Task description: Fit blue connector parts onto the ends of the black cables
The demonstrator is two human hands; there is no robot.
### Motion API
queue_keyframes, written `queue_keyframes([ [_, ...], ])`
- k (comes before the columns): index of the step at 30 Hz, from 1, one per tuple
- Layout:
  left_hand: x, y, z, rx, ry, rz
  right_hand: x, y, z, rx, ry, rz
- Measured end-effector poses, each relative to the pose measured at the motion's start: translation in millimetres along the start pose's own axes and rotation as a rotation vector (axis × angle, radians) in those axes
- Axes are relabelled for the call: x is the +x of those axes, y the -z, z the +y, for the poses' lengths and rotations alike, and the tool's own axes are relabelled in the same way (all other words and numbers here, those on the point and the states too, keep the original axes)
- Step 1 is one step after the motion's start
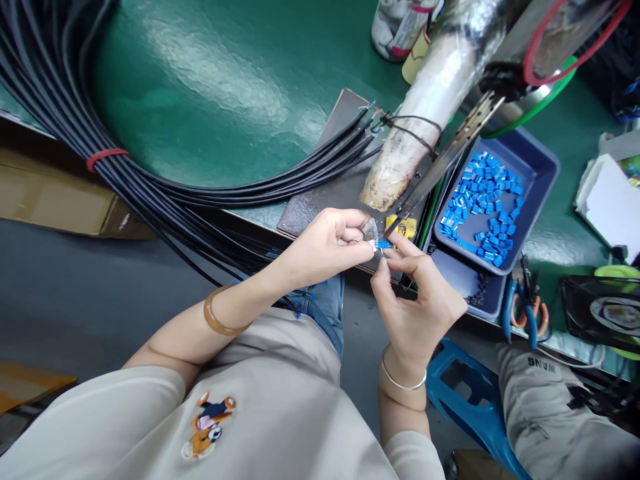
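My left hand (333, 243) is closed in a pinch around the end of a cable, whose body is mostly hidden by my fingers. Right at those fingertips sits a small blue connector (384, 244). My right hand (417, 287) pinches a thin wire-like piece between thumb and finger just below the connector; its kind is hard to make out. From the upper right, a soldering iron (440, 163) slants down, its tip close to or touching the connector. A yellow block (401, 227) lies just behind my fingertips.
Bundled black cables (240, 193) with stripped ends lie at left and across a dark board (320, 163). A wrapped tube (415, 120) overhangs it. Right are a bin (543, 173) of blue connectors (483, 207), pliers (523, 307) and a fan (610, 310). A person's trouser leg (540, 407) is beside a blue stool (465, 387).
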State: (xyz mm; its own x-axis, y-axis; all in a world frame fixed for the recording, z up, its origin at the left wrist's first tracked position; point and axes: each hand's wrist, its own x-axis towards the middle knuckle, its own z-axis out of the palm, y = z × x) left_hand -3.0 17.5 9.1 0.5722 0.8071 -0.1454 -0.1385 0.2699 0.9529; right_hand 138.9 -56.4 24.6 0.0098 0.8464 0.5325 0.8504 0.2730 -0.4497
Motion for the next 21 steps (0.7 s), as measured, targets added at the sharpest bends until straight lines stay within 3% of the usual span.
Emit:
queue_keyframes([
  [4, -0.1, 0.5, -2.0, 0.018, -0.005, -0.009, -0.6, 0.6, 2.1, -0.007, 0.014, 0.009],
  [9, -9.4, -1.3, -0.9, 0.098, -0.001, -0.010, -2.5, 1.3, 11.3, -0.064, 0.150, 0.008],
  [13, -23.9, -7.1, -3.8, 0.300, -0.163, 0.103, -8.4, 2.1, 18.1, -0.035, 0.188, 0.049],
  [16, -32.5, -12.5, -9.3, 0.535, -0.456, 0.212, -13.2, 5.6, 18.8, 0.119, 0.058, 0.143],
  [18, -35.3, -13.3, -12.1, 0.621, -0.587, 0.187, -15.4, 8.5, 18.6, 0.215, -0.104, 0.171],
  [19, -35.9, -12.2, -12.6, 0.615, -0.587, 0.128, -16.2, 9.5, 18.5, 0.258, -0.182, 0.150],
  [21, -36.2, -7.3, -11.6, 0.512, -0.443, -0.036, -17.8, 9.3, 18.3, 0.347, -0.284, 0.061],
])
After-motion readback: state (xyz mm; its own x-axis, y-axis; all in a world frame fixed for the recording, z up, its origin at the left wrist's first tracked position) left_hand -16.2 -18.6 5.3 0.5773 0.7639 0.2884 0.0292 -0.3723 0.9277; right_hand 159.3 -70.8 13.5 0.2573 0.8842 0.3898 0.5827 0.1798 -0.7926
